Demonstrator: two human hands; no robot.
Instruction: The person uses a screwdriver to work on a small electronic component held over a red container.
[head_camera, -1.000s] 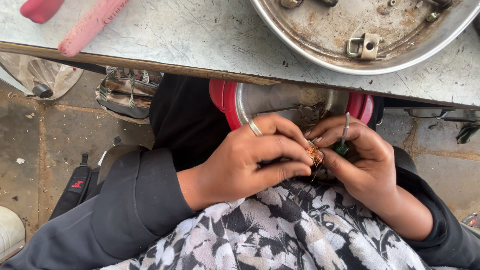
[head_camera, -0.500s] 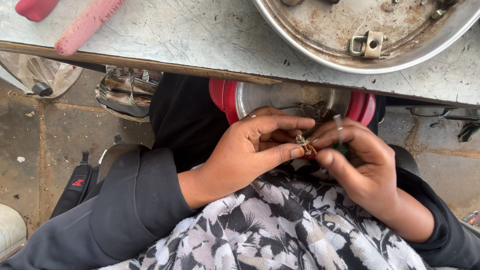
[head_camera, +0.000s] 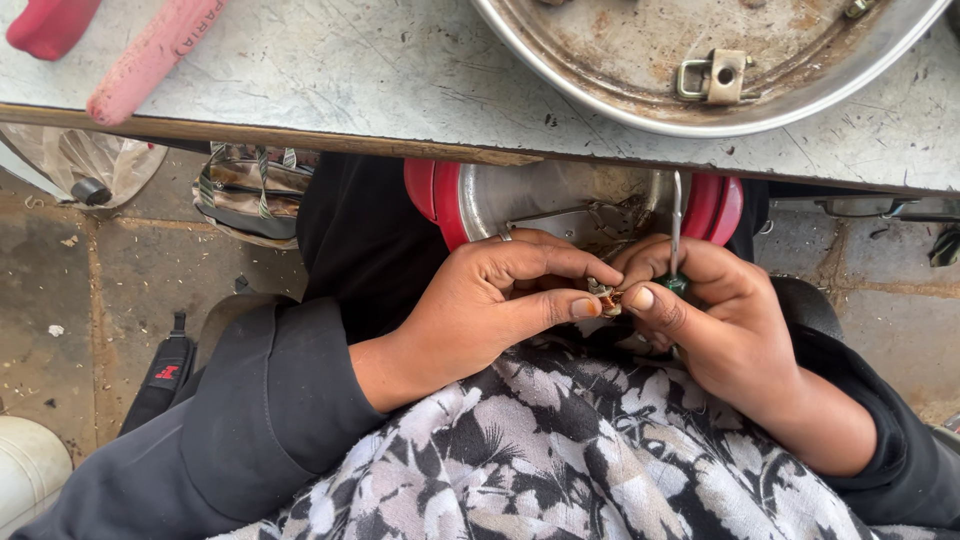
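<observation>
The left hand and right hand pinch 1 small brassy metal piece together; the right also grips a thin steel tool.

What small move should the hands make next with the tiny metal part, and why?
Probably steady it first: the left hand and right hand pinch the small metal part between fingertips, while the right also grips a thin screwdriver pointing up, away from it. Turning the tip down seems next.

A scratched grey metal tabletop is running across the far side, a wooden strip edging its underside. Below, worn stone paving is lying dusty and littered under flat daylight, left and right.
</observation>
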